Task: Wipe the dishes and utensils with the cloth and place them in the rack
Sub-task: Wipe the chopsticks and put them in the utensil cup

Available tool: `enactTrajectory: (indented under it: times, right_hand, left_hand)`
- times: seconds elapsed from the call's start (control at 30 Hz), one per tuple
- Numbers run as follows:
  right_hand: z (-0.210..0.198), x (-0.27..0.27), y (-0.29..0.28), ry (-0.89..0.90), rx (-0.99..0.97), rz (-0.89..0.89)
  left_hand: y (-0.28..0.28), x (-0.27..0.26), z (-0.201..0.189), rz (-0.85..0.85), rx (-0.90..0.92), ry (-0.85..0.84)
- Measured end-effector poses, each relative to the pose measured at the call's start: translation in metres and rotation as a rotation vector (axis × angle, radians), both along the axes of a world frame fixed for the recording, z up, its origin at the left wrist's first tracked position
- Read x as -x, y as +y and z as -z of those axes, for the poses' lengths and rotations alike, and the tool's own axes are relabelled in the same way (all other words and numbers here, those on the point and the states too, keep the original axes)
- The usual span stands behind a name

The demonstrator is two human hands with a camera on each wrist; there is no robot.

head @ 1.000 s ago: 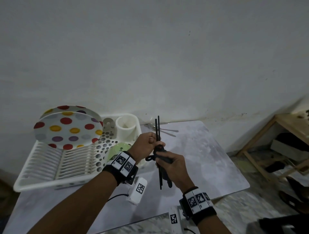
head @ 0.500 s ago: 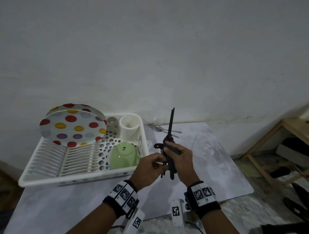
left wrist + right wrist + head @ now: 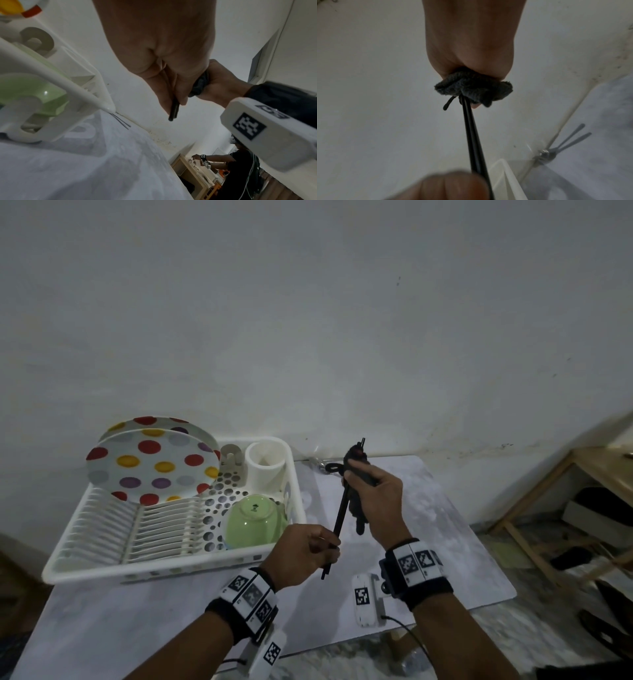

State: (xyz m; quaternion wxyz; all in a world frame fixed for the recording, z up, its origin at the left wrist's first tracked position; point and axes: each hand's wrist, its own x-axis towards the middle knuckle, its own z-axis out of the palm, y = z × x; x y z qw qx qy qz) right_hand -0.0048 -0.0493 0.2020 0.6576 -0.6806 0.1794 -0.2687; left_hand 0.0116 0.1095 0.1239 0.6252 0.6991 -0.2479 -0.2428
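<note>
We pinch the lower end of the pair of thin black chopsticks (image 3: 339, 517) in our left hand (image 3: 303, 553); above it, our right hand (image 3: 378, 501) fists the dark grey cloth (image 3: 473, 88) around their upper part, right of the white plastic dish rack (image 3: 164, 566).

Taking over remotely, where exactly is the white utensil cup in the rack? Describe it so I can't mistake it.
Start at the white dish rack on the left of the table. Go to its far right corner, beyond the upturned green bowl and right of the polka-dot plates. The utensil cup stands there: a plain white upright cylinder, open on top, the only tall round container in the rack.
</note>
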Motion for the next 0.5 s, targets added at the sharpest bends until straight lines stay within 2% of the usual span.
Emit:
enactTrajectory:
  times: [0.2,0.33,0.5]
  right_hand:
    - [-0.034,-0.015,-0.001,-0.099,-0.009,-0.005]
    - [-0.047,-0.018,0.013,-0.141,0.037,-0.041]
    - [-0.053,-0.023,0.032,-0.171,0.092,-0.058]
  left_hand:
    - [0.018,-0.004,-0.011,-0.001,0.024,-0.035]
    - [0.028,-0.011,-0.027,0.033,-0.026,-0.168]
    - [0.026,-0.019,-0.041,-0.042,-0.033,-0.211]
